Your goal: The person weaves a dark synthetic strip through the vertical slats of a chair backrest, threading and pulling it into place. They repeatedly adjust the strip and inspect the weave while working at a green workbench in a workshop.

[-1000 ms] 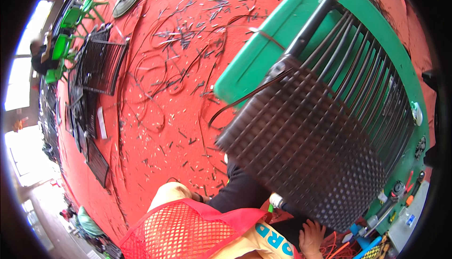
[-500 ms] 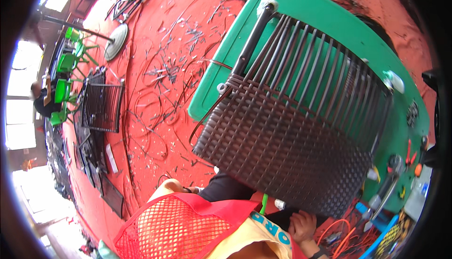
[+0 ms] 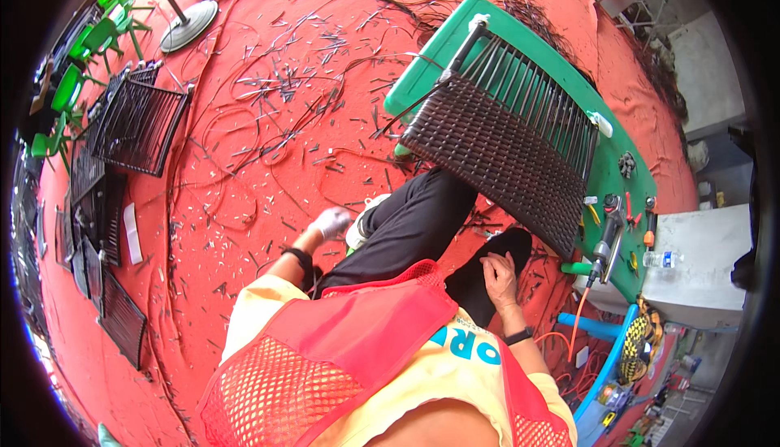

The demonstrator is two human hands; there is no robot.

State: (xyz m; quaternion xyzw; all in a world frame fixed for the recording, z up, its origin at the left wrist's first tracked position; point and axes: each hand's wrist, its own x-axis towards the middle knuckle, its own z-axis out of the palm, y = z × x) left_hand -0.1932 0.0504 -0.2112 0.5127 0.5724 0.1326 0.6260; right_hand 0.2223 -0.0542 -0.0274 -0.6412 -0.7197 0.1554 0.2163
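Observation:
A dark brown woven rattan chair panel [image 3: 496, 138] on a dark frame lies tilted over the green table [image 3: 422, 82], its lower part woven and its upper part bare strands. My left hand [image 3: 331, 224], whitish and blurred, is low on the left beside my shoe [image 3: 357, 232]; its fingers cannot be made out. My right hand [image 3: 500, 278] rests on my dark trouser leg below the panel, fingers loosely bent and a little apart, with nothing seen in them. Neither hand touches the panel.
A power tool [image 3: 605, 244], red-handled pliers [image 3: 632, 210] and a white-wrapped corner [image 3: 600, 125] lie at the table's right side. Cut strips [image 3: 284, 82] litter the red floor covering. Woven frames [image 3: 138, 122] stack at left, near green chairs [image 3: 69, 86] and a round-based stand [image 3: 189, 26].
My view has pulled back and turned, so the table and panel look smaller and farther off. My left hand has come into sight; my right hand stays by my leg.

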